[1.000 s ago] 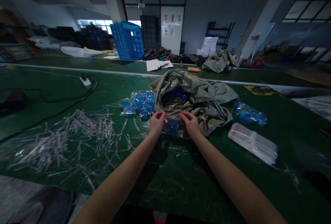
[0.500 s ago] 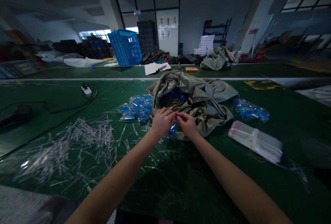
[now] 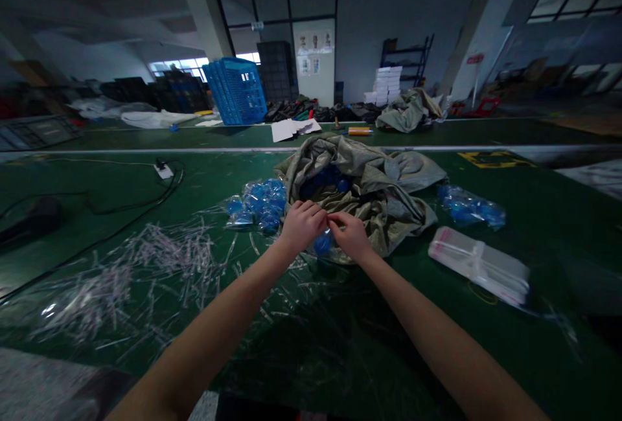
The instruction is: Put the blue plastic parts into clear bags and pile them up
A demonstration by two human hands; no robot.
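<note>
My left hand and my right hand meet over the green table, fingers pinched together. Between them hangs a small clear bag with a blue piece inside; both hands grip it at its top. Just behind the hands lies a crumpled grey-green sack with more blue pieces showing in its mouth. A pile of bagged blue pieces lies left of the sack, and another pile lies to its right.
A stack of empty clear bags lies at the right. Several thin clear plastic strips litter the table's left. A black cable and power strip lie far left. A blue crate and another sack stand on the far table.
My hands, apart a second ago with the small bag stretched between them, have come together at its top. The view tilted slightly down.
</note>
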